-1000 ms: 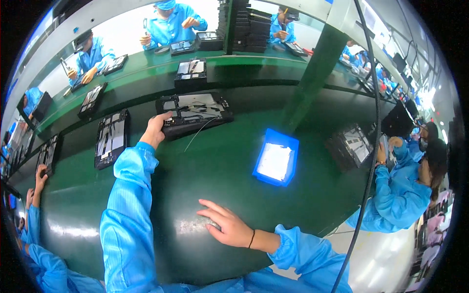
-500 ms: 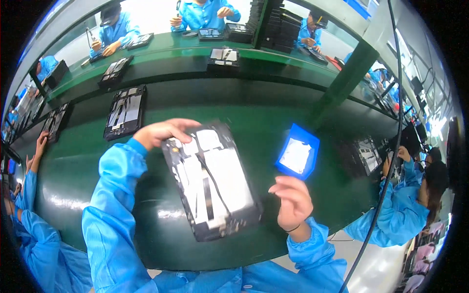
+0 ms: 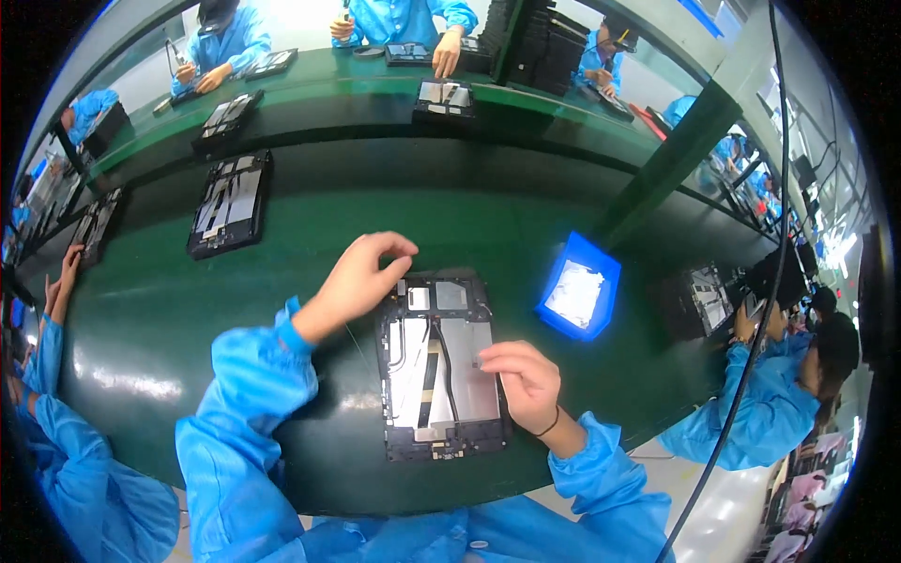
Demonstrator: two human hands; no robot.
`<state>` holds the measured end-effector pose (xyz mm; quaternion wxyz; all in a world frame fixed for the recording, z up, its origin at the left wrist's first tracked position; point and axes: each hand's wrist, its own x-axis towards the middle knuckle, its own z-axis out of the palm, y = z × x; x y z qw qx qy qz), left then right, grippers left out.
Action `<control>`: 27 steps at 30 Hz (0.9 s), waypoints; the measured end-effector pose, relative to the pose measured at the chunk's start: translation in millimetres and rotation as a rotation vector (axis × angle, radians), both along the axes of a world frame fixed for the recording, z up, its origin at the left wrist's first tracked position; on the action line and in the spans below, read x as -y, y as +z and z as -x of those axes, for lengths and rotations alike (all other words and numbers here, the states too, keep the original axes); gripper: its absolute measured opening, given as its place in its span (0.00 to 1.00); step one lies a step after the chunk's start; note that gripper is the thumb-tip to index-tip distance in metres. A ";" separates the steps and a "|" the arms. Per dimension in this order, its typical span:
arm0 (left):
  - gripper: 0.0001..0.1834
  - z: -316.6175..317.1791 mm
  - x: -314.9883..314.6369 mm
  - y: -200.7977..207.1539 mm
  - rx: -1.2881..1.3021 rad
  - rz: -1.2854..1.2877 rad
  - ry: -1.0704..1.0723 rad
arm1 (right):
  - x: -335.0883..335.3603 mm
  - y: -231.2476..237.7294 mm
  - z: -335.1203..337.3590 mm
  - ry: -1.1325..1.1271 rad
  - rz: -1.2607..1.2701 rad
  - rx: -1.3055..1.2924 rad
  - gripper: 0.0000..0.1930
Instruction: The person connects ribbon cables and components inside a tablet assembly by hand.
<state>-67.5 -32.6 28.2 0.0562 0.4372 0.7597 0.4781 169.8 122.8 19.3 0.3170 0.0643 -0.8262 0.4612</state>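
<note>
An opened tablet [image 3: 474, 378] lies on the green table in front of me, its inner side up, with silvery plates, a black cable and a dark frame. My left hand [image 3: 357, 281] hovers at its upper left corner, thumb and fingers apart, holding nothing. Over the tablet's right edge is my right hand [image 3: 527, 380], thumb and fingertips pinched together. Whatever sits between those fingertips, if anything, is too small to name. Right of the tablet stands a blue bin [image 3: 602, 300] with white and silvery pieces inside.
Another opened tablet [image 3: 246, 202] lies at the left, and more lie on the raised ledge behind. A green post [image 3: 671, 155] rises at the back right. A black cable [image 3: 765, 310] hangs down the right side. Co-workers in blue sit around the table.
The tablet has come down flat and straight before me, and my left hand has let go of it. My right hand has moved left over it. Across the table, a co-worker's hand reaches a tablet.
</note>
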 end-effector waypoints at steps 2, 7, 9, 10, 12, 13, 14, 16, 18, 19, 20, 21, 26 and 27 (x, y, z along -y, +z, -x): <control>0.08 -21.6 20.1 -8.1 -0.088 -0.119 0.096 | 3.2 0.0 4.1 0.000 -0.022 -0.009 0.11; 0.06 -68.9 47.0 -31.6 -0.213 -0.294 0.169 | 10.9 -3.1 6.3 -0.047 -0.044 -0.013 0.11; 0.07 -73.4 45.9 -28.9 -0.227 -0.285 0.122 | 11.0 -6.9 5.6 -0.057 0.007 0.020 0.11; 0.07 -71.3 43.0 -32.7 -0.256 -0.285 0.082 | 9.7 -10.9 5.0 -0.066 0.001 0.024 0.11; 0.08 -69.6 41.6 -38.6 -0.272 -0.265 0.034 | 9.3 -10.3 7.1 -0.075 0.009 0.003 0.11; 0.08 -69.5 38.3 -38.9 -0.255 -0.252 0.011 | 7.6 -9.6 5.4 -0.081 -0.001 0.012 0.12; 0.07 -70.3 39.6 -38.4 -0.261 -0.240 0.012 | 5.4 -8.4 5.8 -0.071 -0.005 -0.010 0.11; 0.07 -71.4 39.6 -36.5 -0.283 -0.209 -0.014 | -0.8 -5.1 9.0 -0.111 0.033 -0.032 0.11; 0.07 -70.6 40.6 -36.1 -0.295 -0.184 -0.006 | -8.6 -1.4 13.5 -0.139 0.096 -0.036 0.10; 0.07 -71.1 40.0 -34.4 -0.303 -0.166 -0.037 | -13.5 5.2 16.6 -0.151 0.133 -0.037 0.10; 0.06 -72.3 36.7 -32.0 -0.291 -0.162 -0.033 | -21.4 15.5 19.8 -0.061 0.300 -0.014 0.12; 0.06 -72.3 34.2 -29.2 -0.284 -0.156 -0.022 | -30.7 24.4 25.9 -0.003 0.428 -0.010 0.18; 0.04 -68.2 39.0 -31.6 -0.247 -0.099 -0.011 | -87.2 129.9 84.2 -0.019 0.385 0.142 0.31; 0.04 -67.8 37.9 -31.8 -0.211 -0.102 0.001 | -98.7 148.2 97.5 -0.098 0.397 0.169 0.34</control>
